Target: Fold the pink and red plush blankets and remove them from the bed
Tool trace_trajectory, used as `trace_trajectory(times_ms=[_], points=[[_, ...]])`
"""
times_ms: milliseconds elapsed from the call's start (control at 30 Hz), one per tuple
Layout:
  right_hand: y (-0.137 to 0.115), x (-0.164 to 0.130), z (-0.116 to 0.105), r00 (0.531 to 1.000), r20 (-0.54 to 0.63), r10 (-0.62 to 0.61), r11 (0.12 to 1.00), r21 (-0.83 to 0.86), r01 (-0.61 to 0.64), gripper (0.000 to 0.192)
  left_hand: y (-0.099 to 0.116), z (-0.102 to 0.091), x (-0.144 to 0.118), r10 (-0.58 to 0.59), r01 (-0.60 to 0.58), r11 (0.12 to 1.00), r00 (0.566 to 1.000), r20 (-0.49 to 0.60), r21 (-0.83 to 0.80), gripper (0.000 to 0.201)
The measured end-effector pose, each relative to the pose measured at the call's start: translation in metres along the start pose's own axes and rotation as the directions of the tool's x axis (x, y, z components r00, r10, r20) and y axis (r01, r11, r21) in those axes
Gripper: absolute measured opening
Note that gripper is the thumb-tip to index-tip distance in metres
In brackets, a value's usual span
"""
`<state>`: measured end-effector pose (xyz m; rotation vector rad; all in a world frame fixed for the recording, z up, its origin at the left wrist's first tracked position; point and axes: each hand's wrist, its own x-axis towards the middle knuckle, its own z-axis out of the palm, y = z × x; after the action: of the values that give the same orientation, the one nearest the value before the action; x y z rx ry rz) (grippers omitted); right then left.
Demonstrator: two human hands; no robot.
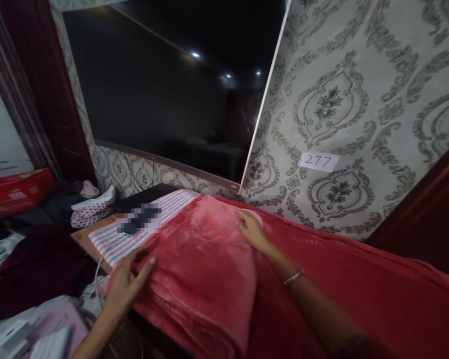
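A plush red blanket (205,269) lies folded in a thick stack on a table, with paler pink patches where its pile is brushed. My left hand (125,281) is at the near left edge of the stack, thumb and fingers apart. On the far right part of the folded blanket rests my right hand (252,230), its thumb and index finger spread and nothing visible between them. Its other fingers are partly hidden. More red blanket fabric (333,279) stretches flat to the right under my right forearm.
A striped cloth (112,244) under a blurred dark device (134,222) lies left of the blanket, with a white cable (96,279). A large television (172,89) hangs behind. Clothes (33,269), a red bag (18,192) and white boxes (13,339) crowd the left.
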<state>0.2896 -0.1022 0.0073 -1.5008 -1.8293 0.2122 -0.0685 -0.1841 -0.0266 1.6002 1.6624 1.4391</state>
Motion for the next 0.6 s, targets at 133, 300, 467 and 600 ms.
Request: trace_trajectory(times_ms=[133,300,467,600], points=[[0.019,0.029,-0.002,0.997,0.028,0.075,0.995,-0.061,-0.073,0.059,-0.011,0.010,0.006,-0.011,0.006,0.997,0.997,0.074,0.071,0.054],[0.038,0.052,0.009,0.973,0.143,0.182,0.980,-0.114,-0.166,0.057,-0.047,0.018,0.008,-0.087,0.077,0.992,0.991,0.101,0.096,0.062],[0.049,0.060,0.020,0.945,0.258,0.200,0.979,-0.096,-0.181,0.053,-0.069,0.020,0.010,-0.084,0.080,0.996,0.986,0.142,0.031,0.065],[0.056,0.065,0.025,0.945,0.278,0.172,0.985,-0.061,-0.161,0.051,-0.063,0.023,0.004,-0.113,0.113,0.994,0.988,0.108,0.007,0.060]])
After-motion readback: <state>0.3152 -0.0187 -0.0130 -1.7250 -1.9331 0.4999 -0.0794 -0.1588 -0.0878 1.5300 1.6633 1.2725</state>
